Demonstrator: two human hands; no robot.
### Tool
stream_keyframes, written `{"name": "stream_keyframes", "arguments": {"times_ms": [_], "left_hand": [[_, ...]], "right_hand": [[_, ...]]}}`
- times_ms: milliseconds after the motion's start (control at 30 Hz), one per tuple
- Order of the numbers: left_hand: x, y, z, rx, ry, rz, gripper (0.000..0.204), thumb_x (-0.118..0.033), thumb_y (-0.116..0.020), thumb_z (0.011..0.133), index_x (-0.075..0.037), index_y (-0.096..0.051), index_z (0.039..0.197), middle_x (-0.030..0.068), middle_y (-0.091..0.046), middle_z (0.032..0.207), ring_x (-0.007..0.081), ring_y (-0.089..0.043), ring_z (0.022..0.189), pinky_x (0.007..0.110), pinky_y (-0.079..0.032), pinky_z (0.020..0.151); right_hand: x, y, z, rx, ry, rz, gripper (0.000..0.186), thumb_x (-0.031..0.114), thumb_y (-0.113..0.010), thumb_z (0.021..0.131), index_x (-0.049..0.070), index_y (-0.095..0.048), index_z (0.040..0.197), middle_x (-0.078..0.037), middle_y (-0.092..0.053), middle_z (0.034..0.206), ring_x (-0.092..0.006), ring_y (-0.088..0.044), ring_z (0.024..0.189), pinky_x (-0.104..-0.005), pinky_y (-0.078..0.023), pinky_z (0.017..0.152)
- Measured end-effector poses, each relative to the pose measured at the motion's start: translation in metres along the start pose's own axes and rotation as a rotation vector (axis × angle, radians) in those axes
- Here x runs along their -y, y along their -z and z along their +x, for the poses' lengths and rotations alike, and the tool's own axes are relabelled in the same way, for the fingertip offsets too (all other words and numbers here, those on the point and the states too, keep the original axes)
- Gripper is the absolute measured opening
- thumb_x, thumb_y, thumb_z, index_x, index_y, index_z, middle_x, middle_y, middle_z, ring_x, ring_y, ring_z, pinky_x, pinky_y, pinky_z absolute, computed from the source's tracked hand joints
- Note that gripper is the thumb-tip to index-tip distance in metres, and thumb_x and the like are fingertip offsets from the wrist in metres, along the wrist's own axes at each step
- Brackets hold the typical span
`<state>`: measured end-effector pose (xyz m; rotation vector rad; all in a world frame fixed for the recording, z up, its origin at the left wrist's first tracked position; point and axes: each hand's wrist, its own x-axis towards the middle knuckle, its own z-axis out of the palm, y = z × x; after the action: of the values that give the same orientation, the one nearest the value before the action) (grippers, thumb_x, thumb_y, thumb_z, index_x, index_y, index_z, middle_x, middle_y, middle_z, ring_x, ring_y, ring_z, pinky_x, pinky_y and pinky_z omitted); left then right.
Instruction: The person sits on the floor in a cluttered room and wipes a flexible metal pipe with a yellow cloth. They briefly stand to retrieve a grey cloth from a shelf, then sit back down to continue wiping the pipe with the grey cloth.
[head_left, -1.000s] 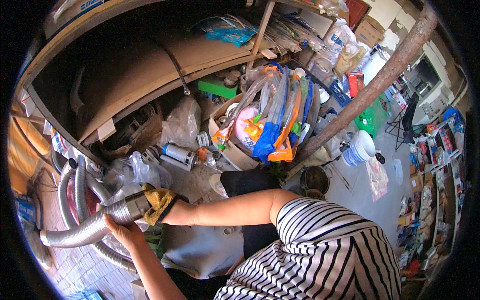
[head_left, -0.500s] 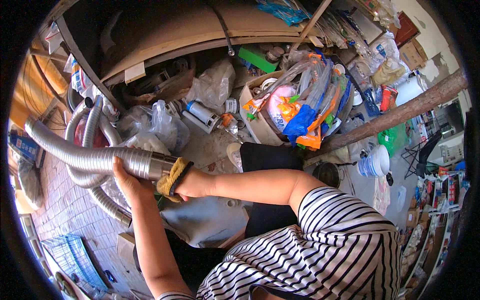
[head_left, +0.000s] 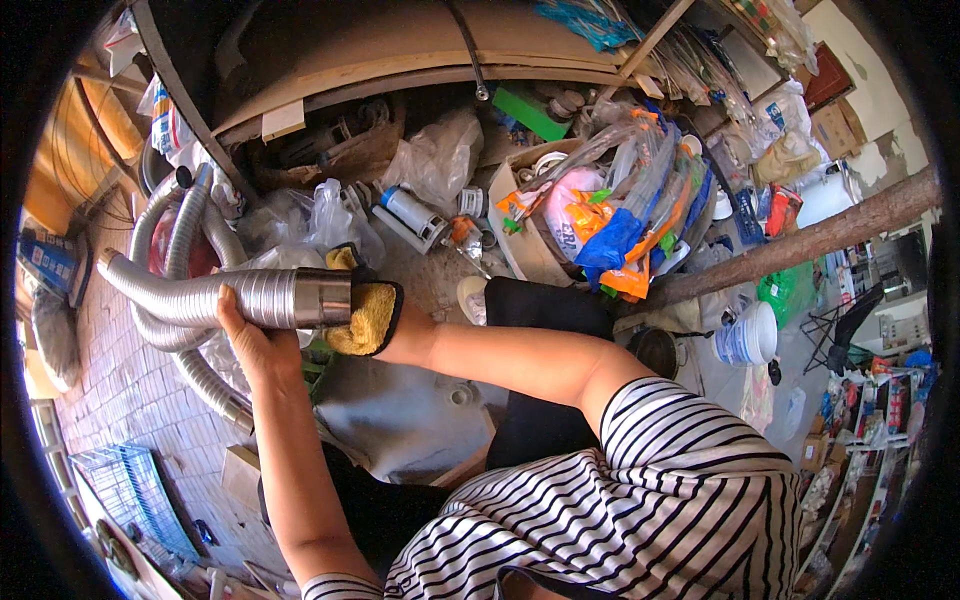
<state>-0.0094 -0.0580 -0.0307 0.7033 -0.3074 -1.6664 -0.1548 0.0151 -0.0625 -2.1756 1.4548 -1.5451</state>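
Note:
My left hand [head_left: 262, 352] grips a silver flexible metal duct [head_left: 262, 298] from below, its thumb up along the ribbed side. The duct points to the left, and its smooth shiny collar end faces right. My right hand [head_left: 408, 335] holds a yellow cloth [head_left: 376, 312] with a dark border against that collar end. A second bit of the cloth shows above the collar, so it appears to pass behind or around the rim. My right fingers are mostly hidden by the cloth.
More flexible ducts [head_left: 183, 240] lie curled at the left. Ahead stand a blue-and-white cylinder [head_left: 412, 215], clear plastic bags [head_left: 430, 160] and a cardboard box [head_left: 520, 255] of colourful wrappers. A wooden pole [head_left: 800, 235] slants across the right. A blue wire crate [head_left: 145, 500] sits lower left.
The duct's far end has come a little to the right and its collar shows more. The cloth has moved from gripping around the collar to the rim and looks more spread out.

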Motion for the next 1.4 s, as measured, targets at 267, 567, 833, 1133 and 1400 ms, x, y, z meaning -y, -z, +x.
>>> {"name": "stream_keyframes", "arguments": {"times_ms": [267,567,833,1133,1400], "left_hand": [[0.009,0.026,0.011,0.005,-0.105,0.101,0.061,-0.031,-0.063,0.08,-0.018,-0.037,0.134,0.0055,-0.051,0.118,0.0222,-0.053,0.103,0.039,-0.041,0.094],[-0.005,-0.001,-0.008,-0.039,0.02,0.072,0.049,-0.036,-0.062,0.08,-0.001,-0.047,0.11,0.0112,-0.058,0.099,0.0237,-0.058,0.092,0.04,-0.046,0.088],[-0.002,-0.007,-0.003,-0.078,-0.01,-0.012,0.047,-0.033,-0.063,0.08,-0.005,-0.048,0.115,0.0068,-0.057,0.107,0.0218,-0.056,0.097,0.039,-0.044,0.091],[0.007,0.008,0.006,-0.064,0.01,-0.013,0.049,-0.035,-0.063,0.08,-0.006,-0.045,0.116,0.009,-0.057,0.106,0.0258,-0.056,0.098,0.044,-0.044,0.091],[-0.006,-0.004,0.008,-0.076,0.078,-0.178,0.05,-0.038,-0.061,0.081,-0.005,-0.044,0.116,0.0108,-0.056,0.107,0.0271,-0.055,0.099,0.045,-0.043,0.094]], "right_hand": [[0.018,0.02,0.017,0.094,-1.612,1.742,0.013,0.008,-0.049,0.084,0.013,-0.048,0.072,0.003,-0.04,0.055,-0.006,-0.036,0.042,-0.0212,-0.026,0.037],[0.023,0.021,-0.003,0.424,-0.501,0.342,0.028,0.025,-0.064,0.081,0.006,-0.06,0.1,-0.008,-0.062,0.081,-0.0151,-0.059,0.064,-0.0309,-0.047,0.055],[-0.029,0.015,-0.008,0.191,-0.065,-0.124,0.035,0.028,-0.062,0.076,0.008,-0.058,0.105,-0.009,-0.061,0.104,-0.0248,-0.057,0.099,-0.036,-0.044,0.088],[-0.009,0.03,-0.004,0.327,-1.128,1.282,0.024,0.024,-0.055,0.087,0.008,-0.056,0.105,-0.004,-0.061,0.095,-0.0149,-0.059,0.086,-0.0279,-0.049,0.069],[-0.024,0.115,0.037,0.648,-0.546,1.065,0.041,0.025,-0.051,0.088,-0.003,-0.049,0.119,-0.014,-0.055,0.119,-0.0216,-0.054,0.108,-0.0356,-0.041,0.096]]}}
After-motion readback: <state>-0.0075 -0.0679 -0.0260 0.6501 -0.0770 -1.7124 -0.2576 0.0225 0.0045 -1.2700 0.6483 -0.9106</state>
